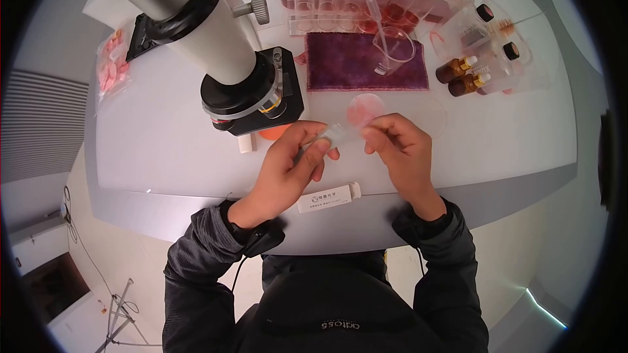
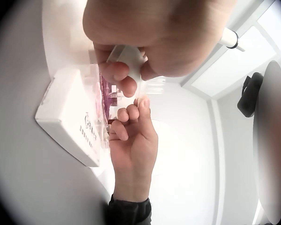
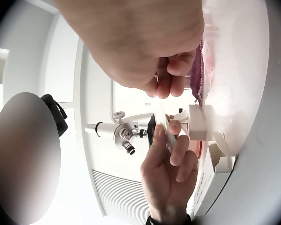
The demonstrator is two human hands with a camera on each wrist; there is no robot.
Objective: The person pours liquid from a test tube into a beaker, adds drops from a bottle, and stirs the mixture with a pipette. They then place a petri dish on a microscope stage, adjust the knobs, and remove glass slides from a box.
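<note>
My left hand (image 1: 291, 163) pinches a small flat, translucent, pale rectangular piece (image 1: 333, 134) between thumb and fingers. In the left wrist view this pale piece (image 2: 129, 58) stands between the fingertips. Close to its right, my right hand (image 1: 404, 153) has thumb and index fingertips pressed together. A thin clear sliver (image 3: 160, 108) shows at those fingertips in the right wrist view, pointing at the left hand's piece; I cannot tell what it is. Below both hands lies a white printed carton (image 1: 325, 199) with its end flap raised. A round pink-tinted disc (image 1: 365, 108) lies just beyond the right hand.
A microscope (image 1: 239, 72) stands at the left, an orange round piece (image 1: 276, 132) by its base. Behind are a purple cloth (image 1: 340, 62), a beaker (image 1: 400, 51) with a pipette, and a test tube rack (image 1: 288, 0). Brown dropper bottles (image 1: 461, 85) lie right; a pink-filled bag (image 1: 112, 65) lies left.
</note>
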